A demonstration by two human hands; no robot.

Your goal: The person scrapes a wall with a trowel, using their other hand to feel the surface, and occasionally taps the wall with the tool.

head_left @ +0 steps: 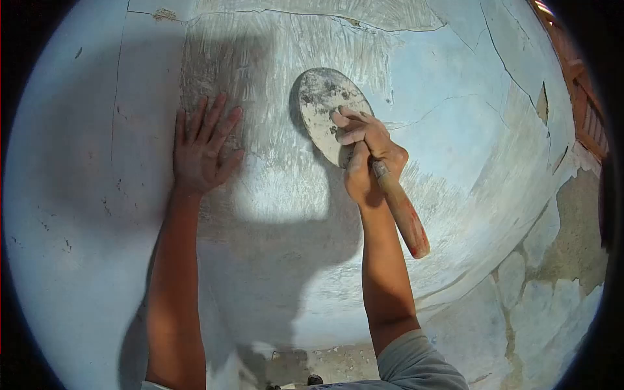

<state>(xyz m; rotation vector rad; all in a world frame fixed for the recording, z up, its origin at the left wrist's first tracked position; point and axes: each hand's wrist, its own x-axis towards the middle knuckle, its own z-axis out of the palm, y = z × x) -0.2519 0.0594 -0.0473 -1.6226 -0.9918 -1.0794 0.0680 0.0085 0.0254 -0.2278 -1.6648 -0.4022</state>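
My left hand [207,146] lies flat against the pale blue wall [429,71], its fingers spread and nothing in it. To its right, my right hand [370,146] grips an oval-bladed trowel [325,97] at the neck. Fingers rest on the back of the blade, which is smeared with grey and white. The trowel's wooden handle [406,218], marked with red near its end, sticks out down to the right below the hand. The blade is against or very near the wall; its far face is hidden. Around both hands the wall has a streaky, brushed-looking grey patch [279,71].
Cracks run across the wall, with a chipped gap [543,104] at the upper right. Bare grey patches [575,227] show where the coating has come off at right. Reddish-brown woodwork [588,110] stands at the right edge. Rough ground [338,364] shows below, and shadows fall on the wall.
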